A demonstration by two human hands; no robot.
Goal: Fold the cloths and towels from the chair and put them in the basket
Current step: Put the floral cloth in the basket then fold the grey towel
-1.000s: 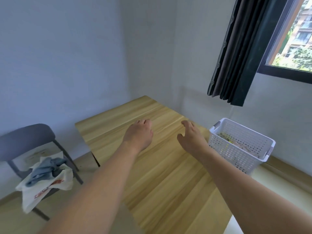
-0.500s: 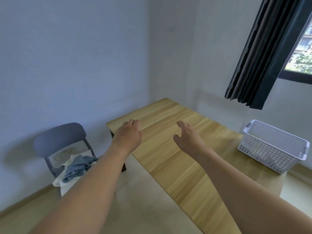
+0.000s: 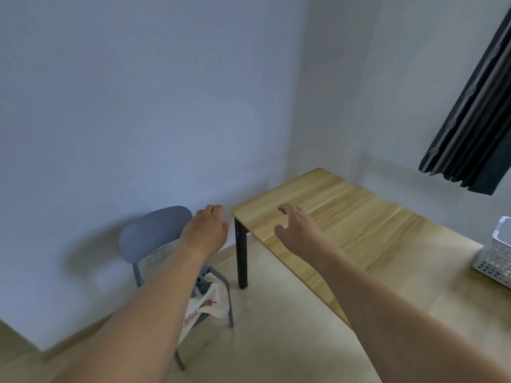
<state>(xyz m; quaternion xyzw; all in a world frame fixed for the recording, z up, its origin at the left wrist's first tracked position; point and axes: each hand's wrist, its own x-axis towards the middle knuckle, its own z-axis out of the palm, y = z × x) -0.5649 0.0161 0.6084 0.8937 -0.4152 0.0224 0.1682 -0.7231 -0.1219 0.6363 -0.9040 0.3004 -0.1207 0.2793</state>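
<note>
Basket point(image 3: 495, 261) edge-cropped; cloths point(image 3: 206, 299) seemingly arm-hidden.

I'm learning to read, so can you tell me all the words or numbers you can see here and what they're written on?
Red print on the white cloth hanging off the chair: too blurred to read; it looks like characters and rounded shapes, partly hidden by the left arm.
Table, basket, curtain, wall: no writing visible.

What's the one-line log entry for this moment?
stage: reaching toward chair | left hand: empty, open | right hand: empty, open | cloths: on chair, unfolded | basket: on table
</note>
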